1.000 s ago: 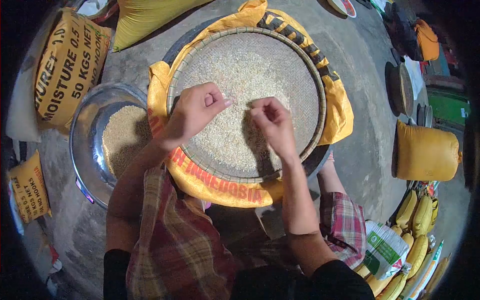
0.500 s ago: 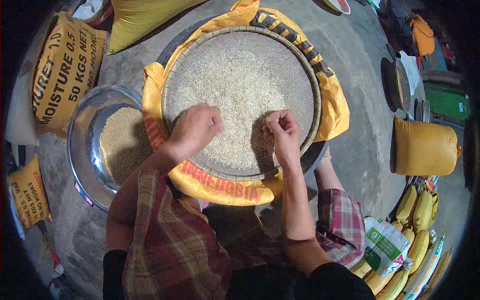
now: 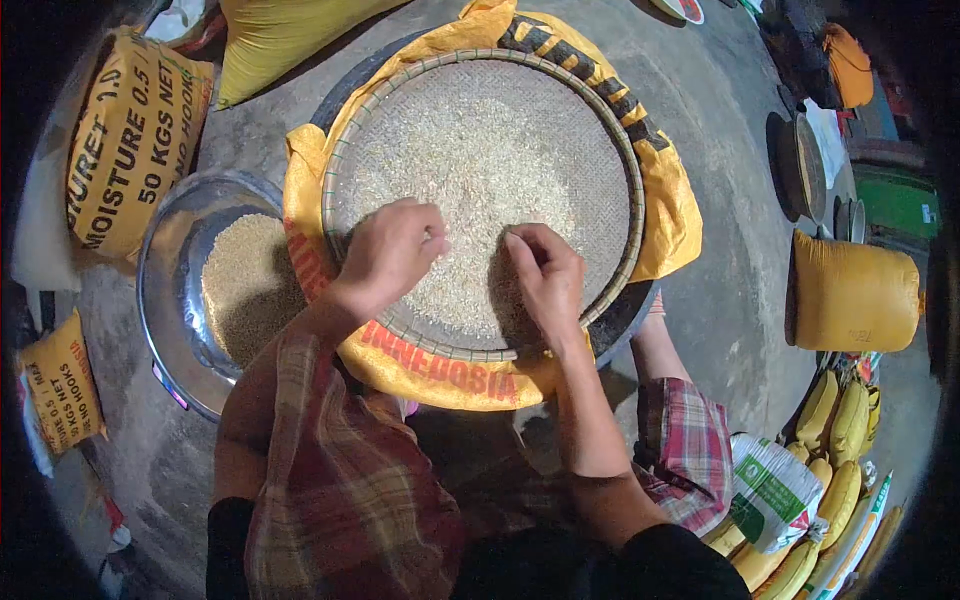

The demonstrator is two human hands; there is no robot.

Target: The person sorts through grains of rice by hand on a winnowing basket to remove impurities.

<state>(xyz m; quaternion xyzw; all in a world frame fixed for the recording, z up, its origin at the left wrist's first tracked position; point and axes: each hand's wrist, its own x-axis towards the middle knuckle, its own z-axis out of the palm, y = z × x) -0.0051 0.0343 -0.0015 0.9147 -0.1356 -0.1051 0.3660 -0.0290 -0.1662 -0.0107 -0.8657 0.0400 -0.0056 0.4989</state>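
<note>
A round woven tray (image 3: 607, 150) with a bound rim lies on a yellow sack (image 3: 440, 370), and pale grain (image 3: 470, 170) is spread over its middle. Over the tray's left part is my left hand (image 3: 395, 250), its fingers curled together above the grain; what they hold, if anything, is too small to tell. My right hand (image 3: 545, 270) is over the lower right part of the grain, thumb and index finger at the grain with a gap between them. No object shows between those fingers.
A metal basin (image 3: 165, 290) of darker grain stands left of the tray. Printed sacks (image 3: 140, 150) are at the left, and a full yellow sack (image 3: 855, 295) is at the right. Yellow bundles (image 3: 848, 420) and a white-green bag (image 3: 770, 490) lie at the lower right.
My right hand has moved left and its thumb and index finger have spread a little. My left hand has shifted slightly, still curled.
</note>
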